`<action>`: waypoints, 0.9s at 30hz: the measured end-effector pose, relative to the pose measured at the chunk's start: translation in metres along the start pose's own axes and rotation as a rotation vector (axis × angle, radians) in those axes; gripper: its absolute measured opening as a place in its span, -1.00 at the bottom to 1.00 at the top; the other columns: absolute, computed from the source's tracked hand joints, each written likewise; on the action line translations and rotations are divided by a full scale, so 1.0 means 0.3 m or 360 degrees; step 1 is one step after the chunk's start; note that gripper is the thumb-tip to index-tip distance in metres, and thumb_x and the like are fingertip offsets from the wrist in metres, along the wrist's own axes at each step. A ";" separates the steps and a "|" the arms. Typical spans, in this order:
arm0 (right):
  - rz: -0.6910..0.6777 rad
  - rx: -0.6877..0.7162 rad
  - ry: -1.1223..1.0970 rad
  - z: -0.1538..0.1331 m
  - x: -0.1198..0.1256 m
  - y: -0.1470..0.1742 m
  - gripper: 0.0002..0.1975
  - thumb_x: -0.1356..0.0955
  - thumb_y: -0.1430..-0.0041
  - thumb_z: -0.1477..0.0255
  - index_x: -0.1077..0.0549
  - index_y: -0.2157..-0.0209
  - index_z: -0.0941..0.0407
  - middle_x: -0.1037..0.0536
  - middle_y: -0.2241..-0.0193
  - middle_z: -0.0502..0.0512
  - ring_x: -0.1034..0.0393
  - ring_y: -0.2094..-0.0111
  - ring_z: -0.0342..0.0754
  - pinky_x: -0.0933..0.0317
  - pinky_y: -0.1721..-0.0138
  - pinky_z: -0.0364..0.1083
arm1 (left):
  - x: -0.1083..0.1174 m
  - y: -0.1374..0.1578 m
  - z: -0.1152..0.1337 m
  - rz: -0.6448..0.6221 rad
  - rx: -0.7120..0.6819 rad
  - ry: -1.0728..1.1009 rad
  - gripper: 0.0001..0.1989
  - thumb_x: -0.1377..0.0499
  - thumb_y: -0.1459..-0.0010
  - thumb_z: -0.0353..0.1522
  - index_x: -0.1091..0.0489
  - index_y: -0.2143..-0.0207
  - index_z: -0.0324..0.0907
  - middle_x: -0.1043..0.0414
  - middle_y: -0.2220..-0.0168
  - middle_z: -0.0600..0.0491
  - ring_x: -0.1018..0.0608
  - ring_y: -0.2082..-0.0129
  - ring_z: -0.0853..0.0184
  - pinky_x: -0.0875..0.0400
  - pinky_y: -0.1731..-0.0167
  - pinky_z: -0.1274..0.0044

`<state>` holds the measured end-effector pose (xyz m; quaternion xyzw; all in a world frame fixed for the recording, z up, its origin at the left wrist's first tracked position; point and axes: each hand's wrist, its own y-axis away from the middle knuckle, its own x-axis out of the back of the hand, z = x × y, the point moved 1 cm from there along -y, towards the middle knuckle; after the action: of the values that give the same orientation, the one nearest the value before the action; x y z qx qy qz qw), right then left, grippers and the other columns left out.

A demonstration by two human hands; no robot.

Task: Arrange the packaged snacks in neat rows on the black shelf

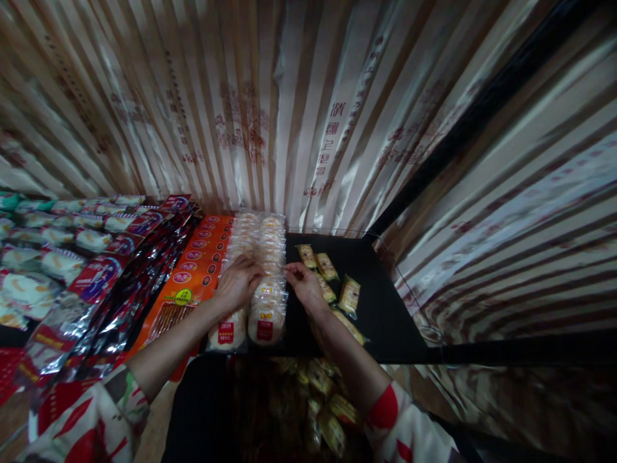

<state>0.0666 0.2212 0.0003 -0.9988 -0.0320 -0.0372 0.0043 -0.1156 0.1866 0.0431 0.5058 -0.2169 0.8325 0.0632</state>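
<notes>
Two rows of clear packs of round pale rice crackers point(267, 257) lie on a black shelf point(385, 302). My left hand point(237, 281) rests palm down on the left row, fingers curled over a pack. My right hand point(303, 283) touches the right edge of the right row, fingertips pinched at a pack. Small yellow snack packets point(349, 294) lie loose on the shelf just right of my right hand.
Orange packages point(197, 263) lie left of the crackers, then dark red foil bags point(139, 270) and white-and-teal bags point(43, 257) further left. More yellow packets point(328, 405) sit in a dark bin below. Striped printed wrapping covers the back and right walls.
</notes>
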 end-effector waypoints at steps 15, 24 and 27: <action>-0.0099 0.0014 -0.0107 -0.005 -0.014 0.008 -0.82 -0.35 0.09 0.26 -0.33 0.52 0.07 -0.30 0.63 -0.11 -0.16 0.57 -0.17 -0.07 0.53 -0.17 | 0.014 -0.013 0.015 0.0071 0.0065 -0.0006 -0.87 -0.10 -0.03 -0.49 -0.43 0.40 -0.17 -0.38 0.14 -0.01 -0.33 0.06 0.22 -0.28 0.03 0.36; -0.0205 -0.0060 0.0117 -0.030 0.018 -0.024 -0.77 -0.33 0.08 0.22 -0.34 0.50 0.10 -0.35 0.59 -0.09 -0.22 0.58 -0.19 -0.14 0.49 -0.17 | 0.017 -0.040 -0.009 -0.0022 0.0134 0.0171 -0.89 -0.14 0.00 -0.46 -0.45 0.40 -0.17 -0.42 0.18 0.01 -0.37 0.09 0.23 -0.29 0.05 0.39; -0.0265 -0.0062 0.0237 -0.027 0.033 -0.042 -0.75 -0.31 0.03 0.20 -0.34 0.51 0.11 -0.39 0.58 -0.07 -0.25 0.58 -0.19 -0.16 0.48 -0.16 | 0.025 -0.050 -0.011 -0.0040 0.0152 0.0223 -0.90 -0.13 -0.03 -0.43 -0.45 0.42 -0.16 -0.44 0.22 0.03 -0.41 0.13 0.26 -0.28 0.05 0.41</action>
<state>0.0751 0.2344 0.0091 -0.9870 -0.1137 -0.1123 -0.0158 -0.1171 0.2006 0.0528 0.4514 -0.1656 0.8745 0.0643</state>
